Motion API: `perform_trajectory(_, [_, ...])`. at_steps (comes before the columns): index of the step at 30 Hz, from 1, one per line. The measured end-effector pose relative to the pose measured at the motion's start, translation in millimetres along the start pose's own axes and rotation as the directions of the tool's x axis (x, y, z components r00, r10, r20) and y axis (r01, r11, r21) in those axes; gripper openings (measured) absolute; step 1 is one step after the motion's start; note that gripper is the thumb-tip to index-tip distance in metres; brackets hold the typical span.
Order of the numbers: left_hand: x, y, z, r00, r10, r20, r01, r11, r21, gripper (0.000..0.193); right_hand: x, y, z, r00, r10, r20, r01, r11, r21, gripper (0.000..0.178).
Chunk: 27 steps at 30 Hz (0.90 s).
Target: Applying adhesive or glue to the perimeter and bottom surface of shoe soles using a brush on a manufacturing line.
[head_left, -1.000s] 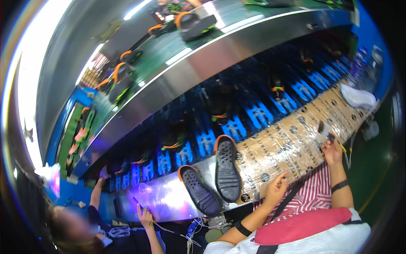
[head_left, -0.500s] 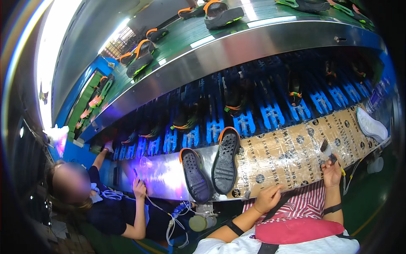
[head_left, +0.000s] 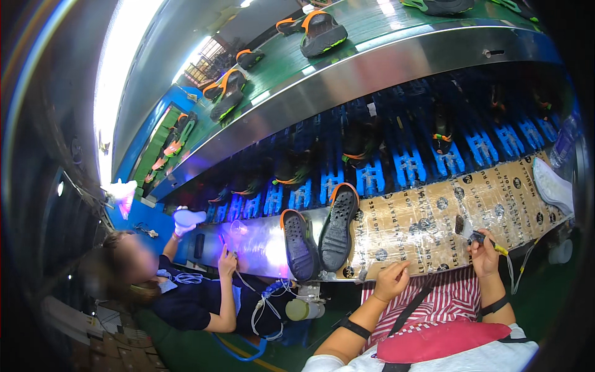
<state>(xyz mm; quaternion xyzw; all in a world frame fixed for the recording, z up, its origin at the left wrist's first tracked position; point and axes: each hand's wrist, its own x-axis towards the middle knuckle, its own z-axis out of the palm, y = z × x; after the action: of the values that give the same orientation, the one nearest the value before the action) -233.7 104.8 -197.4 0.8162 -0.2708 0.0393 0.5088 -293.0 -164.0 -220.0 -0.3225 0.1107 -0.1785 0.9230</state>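
My right hand (head_left: 485, 255) grips a small brush (head_left: 459, 224) with dark bristles, a metal neck and a dark and yellow handle, just above the cardboard-covered bench (head_left: 434, 217). A thin cord hangs by its handle end. At the bench's near edge, my left hand (head_left: 392, 280) is closed with its fingers curled, and nothing shows in it. Left of that hand stand two black shoe soles with orange rims, a left one (head_left: 302, 245) and a right one (head_left: 339, 226), side by side and apart from my hands.
Behind the bench runs a rack of blue holders (head_left: 409, 167) with dark shoes on it. Above it, a green conveyor belt (head_left: 378, 25) carries black and orange shoes. A co-worker (head_left: 192, 297) at the left holds a pale shoe-shaped piece (head_left: 189, 217). A white sole (head_left: 553, 189) lies far right.
The whole view has shifted to the right. My right hand has turned the brush, so more of its handle shows. The co-worker's far hand has come back from the rack with the pale piece.
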Motion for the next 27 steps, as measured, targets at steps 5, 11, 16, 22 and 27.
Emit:
perform_trajectory(5, [1.3,2.6,2.6,1.0,0.003,-0.028,-0.004,1.0,-0.006,0.018,1.5,-1.6,-4.8,0.997,0.014,0.075,-0.012,1.0,-0.024,0.03])
perform_trajectory(11, [2.3,0.2,-0.5,0.999,0.047,0.014,-0.046,0.998,-0.041,0.018,0.1,2.9,-6.8,0.996,-0.052,0.074,0.05,0.998,0.027,0.026])
perform_trajectory(16, [4.0,-2.6,-1.9,0.997,0.06,0.047,-0.056,0.995,-0.085,0.017,-1.8,5.6,-11.1,0.993,-0.112,0.049,0.106,0.988,0.109,0.027])
perform_trajectory(22, [6.0,20.1,-35.0,0.865,-0.095,0.493,0.198,0.967,-0.162,0.036,0.0,3.9,-3.1,0.995,-0.055,0.083,0.047,0.995,0.09,0.023])
perform_trajectory(27, [-0.9,88.1,-116.5,0.293,0.191,0.937,0.519,0.791,-0.324,0.083,0.3,4.2,-5.7,0.995,-0.047,0.088,0.043,0.998,0.051,0.023])
